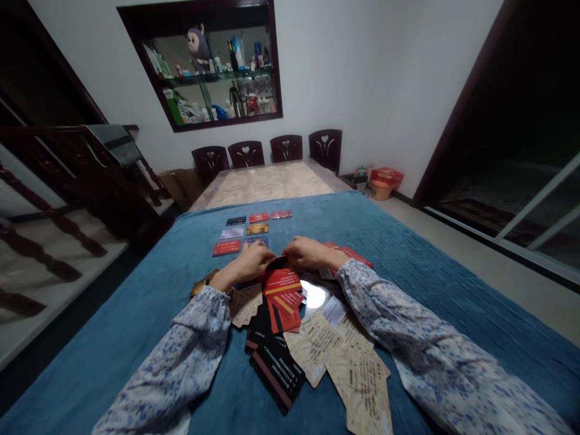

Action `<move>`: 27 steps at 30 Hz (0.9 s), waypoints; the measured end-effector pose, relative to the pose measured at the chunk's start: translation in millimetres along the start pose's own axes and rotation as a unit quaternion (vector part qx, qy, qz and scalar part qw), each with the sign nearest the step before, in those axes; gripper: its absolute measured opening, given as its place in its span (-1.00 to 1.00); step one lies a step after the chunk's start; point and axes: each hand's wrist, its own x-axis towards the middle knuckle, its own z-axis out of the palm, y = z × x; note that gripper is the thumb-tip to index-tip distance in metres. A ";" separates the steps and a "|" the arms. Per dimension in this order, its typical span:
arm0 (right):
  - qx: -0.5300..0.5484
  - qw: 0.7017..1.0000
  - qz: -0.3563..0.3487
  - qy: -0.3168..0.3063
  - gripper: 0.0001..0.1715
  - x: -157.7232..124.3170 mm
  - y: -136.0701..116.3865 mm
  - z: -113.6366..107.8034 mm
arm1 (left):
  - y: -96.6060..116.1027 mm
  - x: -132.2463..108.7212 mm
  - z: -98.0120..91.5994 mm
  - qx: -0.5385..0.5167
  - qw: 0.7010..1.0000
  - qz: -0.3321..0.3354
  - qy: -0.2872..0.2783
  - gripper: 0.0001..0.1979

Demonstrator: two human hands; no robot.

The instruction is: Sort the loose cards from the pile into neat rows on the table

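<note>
At the centre we see the bare left hand [254, 261] and the bare right hand [304, 252], fingers bent and fingertips close together. Between them both hands pinch a thin, dark, flat rectangular card [280, 262], the left at one end and the right at the other; its printing is too small for us to read. Loose sleeves [183, 350] of pale fabric with a blue speckled print gather at the wrists.

Just below the hands we find overlapping smooth red cards with yellow bands [283, 291], and beside them, nearer the right forearm, a glossy surface [314, 296] throwing back white light. Under the left wrist lie tan cards in a fan [246, 305]. Closer to the body, between the forearms, spread black cards with a brownish stripe [278, 373] and cream, parchment-patterned cards with rounded corners [312, 347]. Red cards [357, 257] show beyond the right wrist.

Ahead of the left hand, we note rectangular cards in short rows, among them a gold one [257, 229] and a pale lilac one [232, 233]. All rest on a blue, softly ridged cloth [145, 326]; farther out extends a polished, marble-patterned tabletop [267, 179], edged by dark chairs [286, 147] with heart-shaped cutouts.
</note>
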 end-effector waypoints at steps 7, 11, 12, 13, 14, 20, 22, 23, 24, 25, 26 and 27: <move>-0.034 0.997 0.070 0.026 -0.65 -6.4 -11.4 -9.7 | -13.5 2.3 6.1 -0.041 0.996 0.010 0.075 -0.70; -0.039 0.994 0.100 0.030 -0.68 -7.8 -14.7 -12.5 | -17.5 3.5 8.6 -0.035 0.995 0.000 0.096 -0.65; -0.037 0.993 0.106 0.030 -0.68 -8.1 -15.2 -13.0 | -18.2 3.7 8.8 -0.033 0.995 -0.003 0.097 -0.64; -0.036 0.993 0.111 0.030 -0.68 -8.4 -15.7 -13.4 | -18.8 3.8 8.8 -0.031 0.995 -0.006 0.099 -0.65; -0.036 0.992 0.115 0.029 -0.69 -8.7 -16.2 -13.8 | -19.5 3.8 8.8 -0.032 0.995 -0.007 0.099 -0.65; -0.029 0.990 0.132 0.034 -0.68 -10.3 -18.6 -15.3 | -22.3 3.1 10.5 -0.040 0.994 -0.009 0.100 -0.69; -0.024 0.989 0.138 0.037 -0.67 -9.8 -17.9 -13.4 | -21.9 3.4 12.1 -0.035 0.994 -0.013 0.103 -0.66; -0.022 0.989 0.141 0.040 -0.67 -9.3 -17.3 -11.8 | -21.2 3.5 12.9 -0.029 0.994 -0.016 0.105 -0.64; -0.018 0.989 0.142 0.046 -0.65 -8.8 -16.6 -9.8 | -20.2 3.6 13.7 -0.022 0.994 -0.018 0.107 -0.62; -0.014 0.988 0.142 0.054 -0.62 -8.2 -15.9 -7.6 | -18.9 3.7 14.5 -0.012 0.994 -0.022 0.109 -0.61; -0.011 0.988 0.141 0.063 -0.58 -7.6 -15.3 -5.4 | -17.4 3.6 15.2 -0.002 0.994 -0.025 0.109 -0.59; -0.010 0.988 0.139 0.073 -0.54 -7.1 -14.9 -3.2 | -15.9 3.4 16.0 0.008 0.994 -0.029 0.108 -0.58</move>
